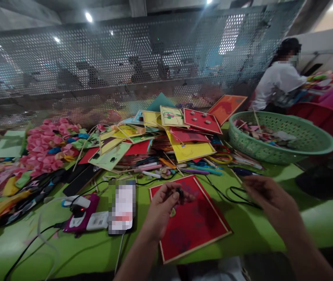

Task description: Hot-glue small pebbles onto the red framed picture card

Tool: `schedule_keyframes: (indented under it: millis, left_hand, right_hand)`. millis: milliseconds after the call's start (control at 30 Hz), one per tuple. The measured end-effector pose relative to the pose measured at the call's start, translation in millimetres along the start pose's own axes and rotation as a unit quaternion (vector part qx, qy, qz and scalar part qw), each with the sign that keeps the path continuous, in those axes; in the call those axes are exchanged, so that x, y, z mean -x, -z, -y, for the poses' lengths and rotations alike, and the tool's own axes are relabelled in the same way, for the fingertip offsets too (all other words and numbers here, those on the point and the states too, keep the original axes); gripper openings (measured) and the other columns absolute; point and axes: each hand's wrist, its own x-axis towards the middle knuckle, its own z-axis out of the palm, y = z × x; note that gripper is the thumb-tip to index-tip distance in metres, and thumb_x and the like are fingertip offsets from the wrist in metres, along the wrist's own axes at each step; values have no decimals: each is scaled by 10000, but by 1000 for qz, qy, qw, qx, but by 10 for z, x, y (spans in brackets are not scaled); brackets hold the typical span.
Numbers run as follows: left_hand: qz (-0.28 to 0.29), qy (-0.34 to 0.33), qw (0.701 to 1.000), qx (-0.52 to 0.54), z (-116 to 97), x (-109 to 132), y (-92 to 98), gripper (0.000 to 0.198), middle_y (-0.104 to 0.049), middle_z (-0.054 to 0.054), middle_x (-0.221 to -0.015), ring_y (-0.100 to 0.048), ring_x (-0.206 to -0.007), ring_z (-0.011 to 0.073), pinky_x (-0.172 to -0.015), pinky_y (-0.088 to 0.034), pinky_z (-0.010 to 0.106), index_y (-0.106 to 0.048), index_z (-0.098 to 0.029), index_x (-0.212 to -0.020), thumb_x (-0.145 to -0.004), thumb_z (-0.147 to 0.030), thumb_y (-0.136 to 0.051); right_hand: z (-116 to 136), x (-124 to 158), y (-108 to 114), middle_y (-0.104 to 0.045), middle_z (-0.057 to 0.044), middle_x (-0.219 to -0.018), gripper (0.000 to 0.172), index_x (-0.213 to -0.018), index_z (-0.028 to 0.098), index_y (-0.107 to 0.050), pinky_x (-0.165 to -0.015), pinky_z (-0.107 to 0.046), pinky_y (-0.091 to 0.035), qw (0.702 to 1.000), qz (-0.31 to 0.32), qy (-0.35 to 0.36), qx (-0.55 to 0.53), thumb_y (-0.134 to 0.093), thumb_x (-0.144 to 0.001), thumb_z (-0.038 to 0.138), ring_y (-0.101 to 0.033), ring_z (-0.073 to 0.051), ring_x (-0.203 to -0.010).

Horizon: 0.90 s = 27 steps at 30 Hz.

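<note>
My left hand [168, 203] pinches a small shiny black rounded piece [179, 192] between thumb and fingers. It is above a red card [196, 230] edged with pale strips, which lies on the green table in front of me and bears dark printed patches. Under the thumb shows a small pale-green piece [172, 212]. To the right, my right hand [272, 203] hovers with its fingers curled together; whether they hold anything is hidden. Just beyond those fingertips lies a dark blue tool [244, 171] beside a black cord [237, 191].
Colored cards [192, 150], pens and sticks are piled behind. A green basket [310, 134] with scraps stands back right. On the left are pink petal-like pieces [49, 136], a phone [122, 207] and a purple power strip [81, 214]. A person [280, 82] sits beyond.
</note>
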Motion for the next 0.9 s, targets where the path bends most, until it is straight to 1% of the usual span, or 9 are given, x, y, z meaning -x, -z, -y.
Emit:
schedule_keyframes:
  millis: [67,167,300,400,500,600,733,833,900]
  left_hand:
    - [-9,0,1000,-4,6,-5,13,327,-722,28,-831,-644,-733,112,-730,-476,216,-710,-182,-963,-731,-362,-854]
    - [-16,2,1000,-7,14,-10,32,318,-712,22,-826,-631,-720,106,-726,-479,215,-722,-182,-928,-714,-370,-865]
    - [-22,1,1000,-17,16,-21,43,324,-687,6,-801,-615,-699,100,-699,-476,210,-712,-191,-887,-686,-379,-884]
    - [-30,-7,999,-21,13,-32,47,326,-655,-7,-779,-597,-688,90,-667,-464,195,-699,-193,-860,-670,-372,-894]
    - [-32,-14,999,-20,10,-36,52,321,-633,-12,-772,-586,-687,87,-659,-460,189,-685,-193,-849,-670,-356,-895]
    - [-34,-17,999,-22,13,-31,61,304,-631,-8,-786,-584,-698,88,-677,-470,194,-678,-192,-866,-691,-337,-881]
    - [-37,-13,999,-25,19,-30,71,298,-634,-3,-804,-590,-706,92,-696,-484,202,-678,-192,-889,-707,-329,-870]
    - [-39,-8,999,-20,10,-35,71,297,-642,0,-803,-592,-697,90,-675,-481,191,-682,-190,-884,-698,-317,-876]
    - [-41,-9,999,-18,1,-37,71,302,-648,3,-803,-594,-695,91,-662,-481,188,-684,-190,-884,-691,-317,-879]
  right_hand:
    - [-127,-6,168,-688,-68,-927,374,-1045,248,-664,-750,-377,-488,998,-49,-16,35,-704,-802,529,-623,-243,-799]
    - [-196,-45,261,-699,-57,-939,384,-1028,251,-675,-735,-368,-491,998,-45,-29,27,-703,-782,545,-635,-245,-814]
    - [-66,-192,137,-703,-49,-960,355,-1050,230,-688,-747,-337,-494,999,20,15,37,-671,-833,512,-642,-227,-830]
    - [72,-307,14,-697,-51,-955,336,-1044,208,-692,-740,-318,-499,997,38,49,33,-659,-854,483,-632,-209,-800]
    - [92,-325,-18,-697,-53,-943,314,-1008,204,-697,-732,-319,-505,997,8,65,47,-643,-856,473,-631,-210,-792]
    - [-39,-228,79,-696,-51,-930,319,-1004,222,-696,-763,-352,-507,990,-64,72,99,-623,-851,492,-642,-231,-798]
    - [-293,-36,327,-691,-54,-934,357,-1015,262,-669,-756,-403,-507,973,-118,29,195,-566,-845,558,-648,-269,-796]
    - [-428,42,464,-706,-74,-915,439,-975,272,-648,-760,-447,-500,956,-105,-35,270,-511,-802,651,-657,-321,-824]
    - [-481,44,490,-724,-88,-931,515,-980,271,-624,-747,-457,-499,952,-74,-90,282,-492,-765,720,-675,-352,-847]
